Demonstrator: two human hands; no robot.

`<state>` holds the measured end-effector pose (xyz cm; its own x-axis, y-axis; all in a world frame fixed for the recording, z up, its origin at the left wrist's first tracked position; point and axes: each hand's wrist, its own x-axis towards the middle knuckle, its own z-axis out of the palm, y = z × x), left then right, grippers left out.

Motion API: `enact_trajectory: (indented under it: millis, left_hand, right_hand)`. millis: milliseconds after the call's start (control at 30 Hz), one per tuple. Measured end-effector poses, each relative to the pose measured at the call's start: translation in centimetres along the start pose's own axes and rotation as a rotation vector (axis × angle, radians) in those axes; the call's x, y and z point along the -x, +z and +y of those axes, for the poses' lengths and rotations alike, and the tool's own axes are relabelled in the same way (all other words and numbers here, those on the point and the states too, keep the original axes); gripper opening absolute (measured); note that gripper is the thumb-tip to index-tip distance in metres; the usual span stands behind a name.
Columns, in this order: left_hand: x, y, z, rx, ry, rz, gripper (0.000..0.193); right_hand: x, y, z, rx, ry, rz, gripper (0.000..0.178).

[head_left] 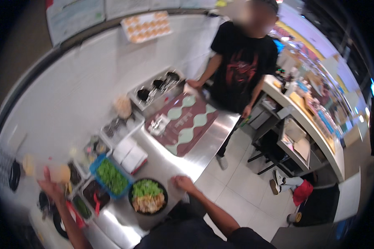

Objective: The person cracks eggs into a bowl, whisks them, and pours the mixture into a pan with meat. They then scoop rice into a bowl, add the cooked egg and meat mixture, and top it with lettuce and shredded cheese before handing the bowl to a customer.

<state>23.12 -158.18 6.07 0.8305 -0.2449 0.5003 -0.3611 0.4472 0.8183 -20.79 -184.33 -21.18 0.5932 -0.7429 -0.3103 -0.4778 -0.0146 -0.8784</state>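
On the steel counter (116,220) in front of me is a round black bowl (166,202) with chopped green lettuce (146,188) on its far side and browned, sauced pieces of food (148,204) on its near side. My right hand (183,184) is just right of the bowl at the counter's edge, fingers curled in, nothing visible in them. At the far left my left hand (50,189) is raised beside blurred cream-coloured containers (63,172), one finger stretched up. Nothing shows in it. Whether it touches a container I cannot tell.
A blue tub (131,181) of lettuce, a dark tray (89,191) with a red utensil (97,203) and white napkins (129,152) sit beyond the bowl. Across the counter a person (243,66) in black stands by a patterned mat (187,124) and a cutlery holder (158,89).
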Motion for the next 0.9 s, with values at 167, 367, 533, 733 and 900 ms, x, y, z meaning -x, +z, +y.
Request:
enact_trajectory:
  millis: [167,367,533,733,900]
  left_hand:
    - [9.3,6.6,2.2,-1.023,-0.080,-0.280,0.063]
    - [18.1,10.1,1.7,-1.390,0.109,-1.207,0.084]
    - [20.3,12.6,-0.4,-1.623,0.269,-1.382,0.073]
    - [20.2,15.5,-2.1,-1.661,0.312,-1.498,0.066]
    - [19.3,16.9,-1.0,-1.773,0.237,-1.571,0.070]
  right_hand:
    - [-5.3,-3.4,1.2,0.184,0.001,0.116,0.049]
    - [-4.1,-2.5,0.8,0.366,-0.359,0.393,0.025]
    - [-4.3,-2.1,0.3,0.430,-0.372,0.469,0.020]
    - [-4.6,-2.7,0.6,0.433,-0.396,0.451,0.018]
    - [-4.5,-2.5,0.5,0.404,-0.395,0.473,0.017]
